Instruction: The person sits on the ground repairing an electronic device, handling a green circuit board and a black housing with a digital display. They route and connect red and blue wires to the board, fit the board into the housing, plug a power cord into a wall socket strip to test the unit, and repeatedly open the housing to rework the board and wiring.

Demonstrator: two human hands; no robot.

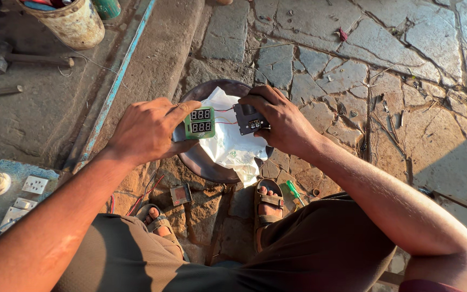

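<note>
Cracked stone paving (352, 75) forms the work floor. At its centre lies a round metal plate (201, 162) carrying a white plastic bag (233, 146). My left hand (147, 130) grips a green display board (199, 123) above the plate. At 3 o'clock from the board, my right hand (279, 121) clasps a black housing (249, 119); red wires (224, 122) join both parts.
</note>
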